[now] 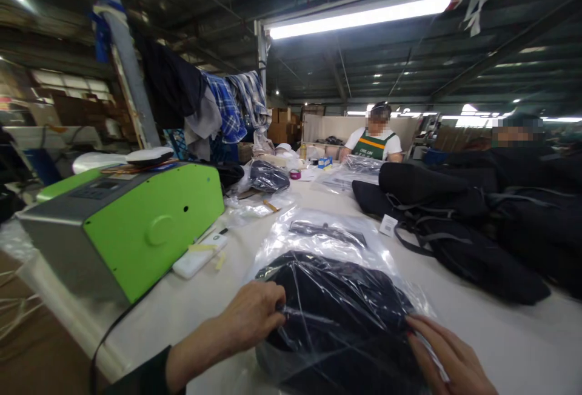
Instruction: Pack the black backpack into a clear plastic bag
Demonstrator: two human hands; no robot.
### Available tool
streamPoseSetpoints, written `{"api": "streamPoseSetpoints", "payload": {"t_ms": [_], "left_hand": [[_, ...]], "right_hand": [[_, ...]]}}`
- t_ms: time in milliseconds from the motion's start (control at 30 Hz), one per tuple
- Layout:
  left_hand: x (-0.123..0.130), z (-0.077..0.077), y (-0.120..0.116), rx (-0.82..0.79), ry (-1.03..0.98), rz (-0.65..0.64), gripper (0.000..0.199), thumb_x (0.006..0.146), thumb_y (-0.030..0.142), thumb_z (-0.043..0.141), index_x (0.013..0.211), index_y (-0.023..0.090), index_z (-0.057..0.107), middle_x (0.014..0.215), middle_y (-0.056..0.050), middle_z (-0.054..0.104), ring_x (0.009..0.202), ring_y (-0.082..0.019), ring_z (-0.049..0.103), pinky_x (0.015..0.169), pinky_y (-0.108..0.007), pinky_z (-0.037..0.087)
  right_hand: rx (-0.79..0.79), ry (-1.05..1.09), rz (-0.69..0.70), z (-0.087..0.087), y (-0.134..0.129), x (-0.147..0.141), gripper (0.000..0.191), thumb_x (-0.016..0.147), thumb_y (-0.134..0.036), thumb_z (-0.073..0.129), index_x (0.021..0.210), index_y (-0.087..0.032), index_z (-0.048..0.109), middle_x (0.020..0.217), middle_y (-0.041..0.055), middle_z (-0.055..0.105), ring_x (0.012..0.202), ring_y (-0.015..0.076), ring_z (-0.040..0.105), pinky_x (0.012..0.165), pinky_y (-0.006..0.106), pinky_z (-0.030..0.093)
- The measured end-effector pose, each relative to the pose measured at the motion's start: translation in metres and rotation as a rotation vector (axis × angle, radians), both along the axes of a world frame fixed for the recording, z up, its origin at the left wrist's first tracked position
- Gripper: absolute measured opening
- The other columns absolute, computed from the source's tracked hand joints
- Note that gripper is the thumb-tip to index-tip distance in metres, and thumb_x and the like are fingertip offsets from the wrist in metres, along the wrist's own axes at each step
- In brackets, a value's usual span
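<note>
A dark item (336, 322) lies inside a clear plastic bag (325, 234) on the white table, right in front of me. My left hand (257, 316) is closed at the bag's left side, its fingers pinching the plastic. At the right side, my right hand (448, 352) has its thumb and fingers closed on the edge of the bag, with a whitish strip showing between the fingers. The bag's upper part lies flat beyond the dark item and bears a dark printed strip.
A green and grey machine (154, 225) stands at the left, beside a white device (200, 255). Black bags with straps (454, 219) are heaped at the right. Across the table (495, 334) is a person in an apron (373, 143); another person is farther right.
</note>
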State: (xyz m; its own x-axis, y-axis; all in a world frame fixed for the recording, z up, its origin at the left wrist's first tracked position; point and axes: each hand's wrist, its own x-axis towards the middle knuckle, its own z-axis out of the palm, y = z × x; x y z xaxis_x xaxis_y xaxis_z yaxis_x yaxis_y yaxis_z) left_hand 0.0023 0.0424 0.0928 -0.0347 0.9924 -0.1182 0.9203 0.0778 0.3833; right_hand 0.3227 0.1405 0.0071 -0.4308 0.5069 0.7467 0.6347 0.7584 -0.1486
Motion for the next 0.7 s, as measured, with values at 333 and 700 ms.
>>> {"api": "streamPoseSetpoints", "payload": {"t_ms": [333,700], "left_hand": [[-0.011,-0.01,0.001,0.084,0.108,-0.272,0.007,0.079,0.012,0.059,0.079,0.019,0.061,0.084,0.0,0.063,0.082,-0.016,0.058,0.074,-0.027,0.041],[-0.021,-0.034,-0.027,0.275,0.342,-0.505,0.012,0.084,0.023,0.055,0.09,0.015,0.062,0.129,-0.017,0.052,0.119,-0.033,0.048,0.099,-0.048,0.036]], "right_hand": [[0.234,-0.256,0.321,0.031,-0.026,-0.09,0.049,0.083,-0.048,0.054,0.117,-0.014,0.055,0.111,0.0072,0.068,0.098,0.0197,0.063,0.08,0.031,0.049],[-0.398,-0.417,0.395,0.064,0.002,-0.132,0.035,0.094,-0.031,0.039,0.123,-0.022,0.056,0.13,0.0063,0.056,0.122,0.0239,0.048,0.101,0.048,0.04]]}}
